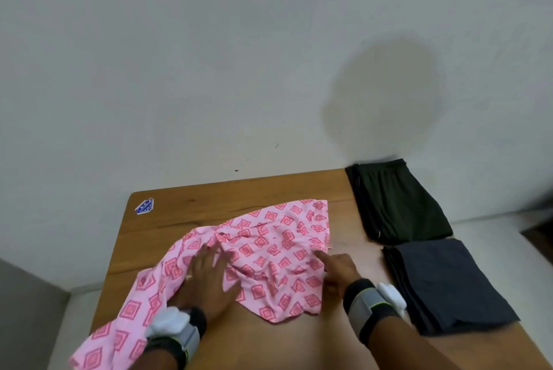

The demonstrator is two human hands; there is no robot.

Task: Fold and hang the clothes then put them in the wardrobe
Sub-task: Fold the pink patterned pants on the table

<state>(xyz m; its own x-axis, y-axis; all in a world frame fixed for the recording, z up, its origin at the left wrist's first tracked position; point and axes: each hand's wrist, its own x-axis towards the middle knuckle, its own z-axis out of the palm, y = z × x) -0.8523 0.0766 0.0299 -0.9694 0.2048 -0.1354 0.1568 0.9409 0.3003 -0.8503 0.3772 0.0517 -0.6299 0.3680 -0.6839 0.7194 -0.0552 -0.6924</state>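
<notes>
A pale wall (209, 55) fills the far half of the view. Below it a wooden counter (269, 345) carries the clothes. The pink patterned garment (269, 238) lies crumpled and partly spread across the counter's middle. Its long axis runs on a slant from the near left, where one end droops over the counter's left edge, up to the far right, where a straight hem ends. Along the right side sit two folded pieces: a grey folded garment (446, 283) nearer, and a dark green folded garment (401, 205) just beyond it, almost touching.

The left hand (209, 277) rests flat on the pink cloth near its middle, fingers straight and fanned apart. The right hand (338, 271) sits at the cloth's right edge with its index finger stretched out onto the fabric. The other fingers are blurred, so whether they pinch the edge cannot be told. Each wrist wears a dark band. A small blue sticker (144, 206) marks the far left corner.
</notes>
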